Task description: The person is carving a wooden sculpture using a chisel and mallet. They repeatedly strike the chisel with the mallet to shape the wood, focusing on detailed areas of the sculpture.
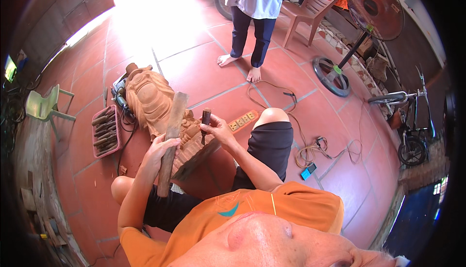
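"Materials?"
"Left hand [160, 150] wraps a flat, worn wooden bar [176, 112]; right hand [219, 131] pinches a dark-handled chisel [206, 117] near the carving [149, 92], a robed figure with rippled folds, lying on the tiled floor [208, 80]."
"Edges, room?"
"Straight-edged base [198, 157] between the knees [272, 115]; floor stretches from carving to a bystander's feet [255, 74]."
"Containers?"
"Pink basket [108, 154] beside the carving, packed with tools [104, 132]."

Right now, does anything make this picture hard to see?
Head view: white glare washes out part of the tiled floor toward the upper left; head view: straight edges bend near the dark rim; head view: the wooden carving, left hand and right hand are clear of that glare, with no obvious blur.
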A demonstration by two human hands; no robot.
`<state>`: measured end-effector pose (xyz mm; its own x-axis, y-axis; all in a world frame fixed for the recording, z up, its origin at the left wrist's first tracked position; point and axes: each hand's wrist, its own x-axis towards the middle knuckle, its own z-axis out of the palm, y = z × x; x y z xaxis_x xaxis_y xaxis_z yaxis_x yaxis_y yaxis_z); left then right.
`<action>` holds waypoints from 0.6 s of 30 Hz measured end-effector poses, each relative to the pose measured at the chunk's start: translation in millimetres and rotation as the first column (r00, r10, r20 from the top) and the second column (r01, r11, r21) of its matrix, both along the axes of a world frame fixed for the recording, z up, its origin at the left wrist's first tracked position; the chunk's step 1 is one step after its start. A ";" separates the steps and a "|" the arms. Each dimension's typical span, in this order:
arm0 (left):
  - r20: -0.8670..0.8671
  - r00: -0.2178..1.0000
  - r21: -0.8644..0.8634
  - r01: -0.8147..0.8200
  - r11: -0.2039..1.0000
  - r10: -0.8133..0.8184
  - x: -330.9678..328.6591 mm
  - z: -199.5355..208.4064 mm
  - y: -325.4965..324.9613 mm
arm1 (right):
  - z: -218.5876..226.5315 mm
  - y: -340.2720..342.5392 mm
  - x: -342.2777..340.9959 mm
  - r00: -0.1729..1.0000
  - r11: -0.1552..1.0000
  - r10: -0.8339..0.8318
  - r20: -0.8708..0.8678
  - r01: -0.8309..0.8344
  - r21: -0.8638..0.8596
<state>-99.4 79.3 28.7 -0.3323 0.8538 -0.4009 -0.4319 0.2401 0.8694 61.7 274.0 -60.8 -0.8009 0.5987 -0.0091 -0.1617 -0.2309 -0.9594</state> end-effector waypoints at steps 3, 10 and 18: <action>0.004 1.000 -0.001 -0.003 1.000 0.003 1.3 1.8 0.5 | -0.8 0.8 1.0 1.000 1.000 0.002 0.007 -0.002 0.006; 0.005 1.000 0.010 0.000 1.000 0.000 1.6 1.4 0.8 | -1.6 1.0 0.6 1.000 1.000 0.003 0.006 -0.003 0.020; -0.002 1.000 0.001 0.011 1.000 -0.011 -1.0 -2.0 0.1 | -0.2 -0.9 0.7 1.000 1.000 -0.002 -0.007 0.002 0.021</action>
